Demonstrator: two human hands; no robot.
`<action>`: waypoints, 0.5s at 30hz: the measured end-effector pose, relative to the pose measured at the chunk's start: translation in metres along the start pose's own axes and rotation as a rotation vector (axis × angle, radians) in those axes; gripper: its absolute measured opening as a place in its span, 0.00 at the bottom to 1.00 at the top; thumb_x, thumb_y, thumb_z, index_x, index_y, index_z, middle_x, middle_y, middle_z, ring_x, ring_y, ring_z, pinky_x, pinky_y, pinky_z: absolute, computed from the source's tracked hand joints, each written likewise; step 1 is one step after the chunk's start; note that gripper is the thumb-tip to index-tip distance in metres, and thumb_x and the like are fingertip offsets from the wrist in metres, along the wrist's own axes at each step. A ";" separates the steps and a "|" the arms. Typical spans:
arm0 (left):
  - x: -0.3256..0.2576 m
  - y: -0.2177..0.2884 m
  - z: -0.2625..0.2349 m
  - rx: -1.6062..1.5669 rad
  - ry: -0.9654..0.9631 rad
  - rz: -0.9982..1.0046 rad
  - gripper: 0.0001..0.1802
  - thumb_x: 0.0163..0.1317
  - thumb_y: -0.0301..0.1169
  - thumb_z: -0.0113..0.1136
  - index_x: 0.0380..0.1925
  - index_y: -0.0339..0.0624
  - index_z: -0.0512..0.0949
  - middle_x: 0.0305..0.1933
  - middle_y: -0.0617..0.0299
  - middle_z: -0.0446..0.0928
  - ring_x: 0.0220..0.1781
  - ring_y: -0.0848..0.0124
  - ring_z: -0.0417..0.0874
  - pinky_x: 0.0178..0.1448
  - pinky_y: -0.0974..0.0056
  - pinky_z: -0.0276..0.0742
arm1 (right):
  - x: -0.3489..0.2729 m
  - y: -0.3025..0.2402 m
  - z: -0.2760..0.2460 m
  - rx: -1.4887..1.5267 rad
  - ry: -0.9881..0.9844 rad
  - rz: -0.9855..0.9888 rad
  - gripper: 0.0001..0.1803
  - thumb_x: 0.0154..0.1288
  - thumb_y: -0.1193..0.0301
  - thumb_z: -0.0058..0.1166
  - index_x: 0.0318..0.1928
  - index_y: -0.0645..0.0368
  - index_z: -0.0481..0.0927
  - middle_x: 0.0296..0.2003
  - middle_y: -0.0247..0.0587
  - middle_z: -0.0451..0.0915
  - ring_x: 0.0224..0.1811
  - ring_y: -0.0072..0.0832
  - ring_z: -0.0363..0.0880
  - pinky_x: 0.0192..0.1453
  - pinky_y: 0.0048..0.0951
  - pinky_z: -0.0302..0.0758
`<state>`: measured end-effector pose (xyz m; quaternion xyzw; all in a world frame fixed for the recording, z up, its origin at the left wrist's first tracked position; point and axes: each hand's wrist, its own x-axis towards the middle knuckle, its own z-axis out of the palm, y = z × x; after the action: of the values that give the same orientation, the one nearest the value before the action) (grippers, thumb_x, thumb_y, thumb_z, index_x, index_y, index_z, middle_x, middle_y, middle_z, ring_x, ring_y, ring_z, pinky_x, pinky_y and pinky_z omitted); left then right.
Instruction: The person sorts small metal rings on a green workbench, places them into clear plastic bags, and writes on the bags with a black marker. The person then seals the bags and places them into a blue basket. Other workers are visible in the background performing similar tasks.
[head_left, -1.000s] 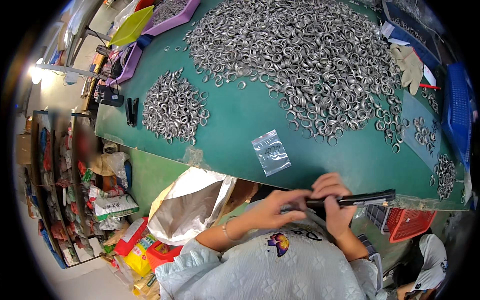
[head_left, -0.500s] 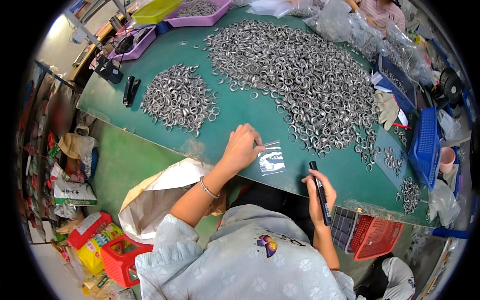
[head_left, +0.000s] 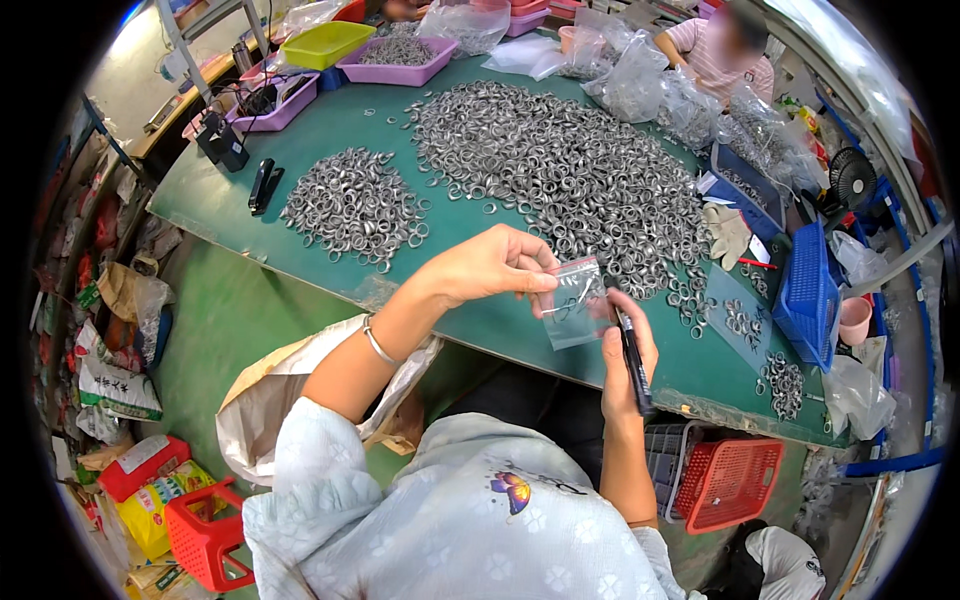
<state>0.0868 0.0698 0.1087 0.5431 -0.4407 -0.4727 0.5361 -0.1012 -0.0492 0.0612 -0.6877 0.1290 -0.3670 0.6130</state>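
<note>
Between the thumb and fingers of my left hand is the top edge of a small clear zip bag. It is held up above the near edge of the green table and looks flat. My right hand grips a black marker pen, its upper end close to the bag's right side. Whether the right fingertips touch the bag I cannot tell. Beyond the hands spreads a large heap of grey metal rings. A smaller heap of rings lies to the left.
A black stapler lies at the left. Purple tray and yellow-green tray stand at the back. On the right are a blue basket, a glove and a fan. Another person sits across the table.
The zip bag lay on the table and is now lifted in my left hand, which moved up and right. My right hand with the marker came nearer the bag. The view shifted slightly.
</note>
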 end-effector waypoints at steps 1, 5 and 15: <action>0.000 0.006 0.004 0.013 -0.011 0.003 0.11 0.57 0.33 0.59 0.34 0.36 0.75 0.28 0.58 0.81 0.29 0.73 0.81 0.33 0.72 0.69 | -0.003 -0.002 -0.001 0.085 -0.011 0.063 0.18 0.59 0.67 0.57 0.46 0.66 0.75 0.33 0.37 0.78 0.33 0.18 0.73 0.39 0.19 0.69; 0.002 0.019 0.016 0.106 0.021 0.052 0.10 0.57 0.33 0.60 0.32 0.37 0.77 0.28 0.59 0.81 0.29 0.75 0.81 0.32 0.74 0.69 | -0.014 -0.019 -0.003 0.155 0.045 0.079 0.07 0.61 0.74 0.54 0.34 0.66 0.77 0.25 0.36 0.76 0.28 0.18 0.72 0.36 0.19 0.68; 0.006 0.035 0.040 0.125 0.150 0.141 0.10 0.56 0.33 0.61 0.28 0.37 0.81 0.25 0.64 0.79 0.28 0.79 0.76 0.32 0.74 0.68 | -0.030 -0.030 -0.019 0.250 0.140 0.064 0.08 0.61 0.72 0.54 0.33 0.67 0.77 0.25 0.37 0.76 0.26 0.20 0.72 0.34 0.20 0.69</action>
<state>0.0496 0.0562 0.1444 0.5769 -0.4651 -0.3635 0.5646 -0.1427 -0.0385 0.0786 -0.5742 0.1466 -0.4075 0.6948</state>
